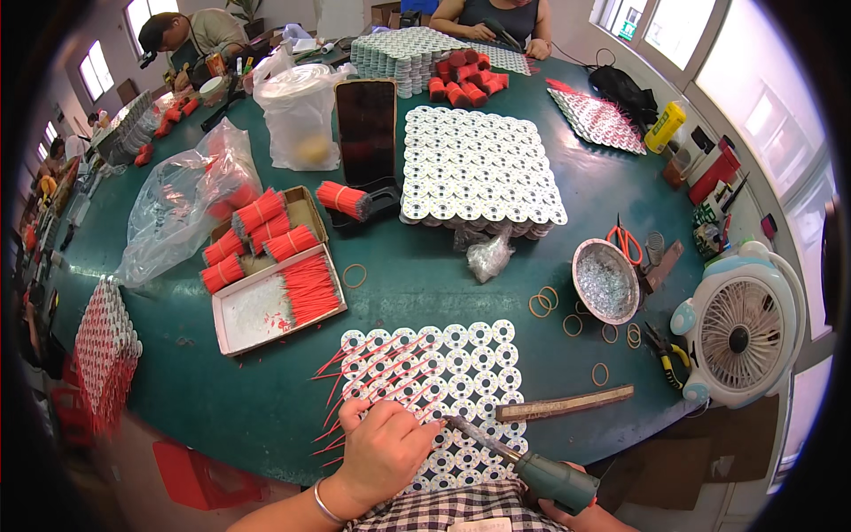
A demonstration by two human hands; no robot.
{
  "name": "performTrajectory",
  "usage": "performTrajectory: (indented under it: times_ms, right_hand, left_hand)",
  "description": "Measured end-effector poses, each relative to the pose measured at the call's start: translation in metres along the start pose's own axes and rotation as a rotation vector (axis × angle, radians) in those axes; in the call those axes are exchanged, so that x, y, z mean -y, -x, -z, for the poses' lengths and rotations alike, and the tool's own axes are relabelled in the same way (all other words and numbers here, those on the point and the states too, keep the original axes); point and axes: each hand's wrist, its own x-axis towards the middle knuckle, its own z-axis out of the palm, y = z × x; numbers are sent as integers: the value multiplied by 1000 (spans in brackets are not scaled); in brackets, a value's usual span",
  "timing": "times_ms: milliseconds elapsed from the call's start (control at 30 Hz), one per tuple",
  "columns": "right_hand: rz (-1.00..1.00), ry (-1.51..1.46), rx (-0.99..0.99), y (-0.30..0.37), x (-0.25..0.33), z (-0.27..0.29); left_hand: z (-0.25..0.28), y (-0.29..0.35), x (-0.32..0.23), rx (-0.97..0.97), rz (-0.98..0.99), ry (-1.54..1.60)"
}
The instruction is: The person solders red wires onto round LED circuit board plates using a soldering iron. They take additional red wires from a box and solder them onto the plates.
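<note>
Red-wired the disc sheet (471,387) at left only; closed left hand (383,452), unclear on what; curled right hand (563,516) round soldering iron (554,481).

Green table (425,293) between bright windows (680,40), pale wall (572,27) behind, red stool (191,479) below

The bare left hand (386,449), closed in a pinch, points toward two o'clock; the bare right hand (555,512) grips at five o'clock.

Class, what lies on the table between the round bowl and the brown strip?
In the head view, several loose rubber bands lie between the round bowl and the brown strip.
</note>
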Motion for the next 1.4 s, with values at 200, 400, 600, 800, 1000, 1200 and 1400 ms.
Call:
performTrajectory:
  times_ms: [200, 400, 600, 800, 1000, 1200, 1400]
  right_hand:
    - [-275, -635, 43, -14, 8, 9]
    - [-515, -284, 132, 8, 13, 24]
    - [-404, -302, 96, 11, 3, 22]
    - [-365, -330, 83, 24, -1, 18]
    - [-297, -336, 38, 24, -5, 15]
    - [-197, -336, -24, 8, -14, 6]
    - [-308, -228, 179, -10, 11, 24]
  left_hand:
    - [-4, 1, -1, -11, -12, -4]
    - [4, 4, -3, -7, 3, -24]
    - [31, 22, 2, -34, 104, -162]
    - [36, 18, -14, -149, 156, -72]
    - [28, 13, -23, -120, 94, -61]
    - [6, 10, -16, -18, 34, -73]
    - [2, 7, -10, 32, 12, -70]
